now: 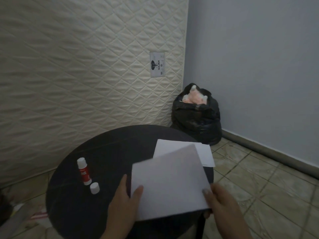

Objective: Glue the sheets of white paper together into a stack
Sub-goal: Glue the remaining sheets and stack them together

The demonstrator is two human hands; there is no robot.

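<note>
Over the round dark worktop [107,149], both hands, left [126,202] and right [219,202], pinch a white paper sheet [170,181]; the uncapped red-and-white glue stick [84,171] lies left, nearer the left hand.

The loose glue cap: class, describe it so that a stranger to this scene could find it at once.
Start at the round dark table. On its left half lies a glue stick, white with a red label. Just beyond its near end stands the glue cap: small, plain white, the only white thing there without red.
</note>
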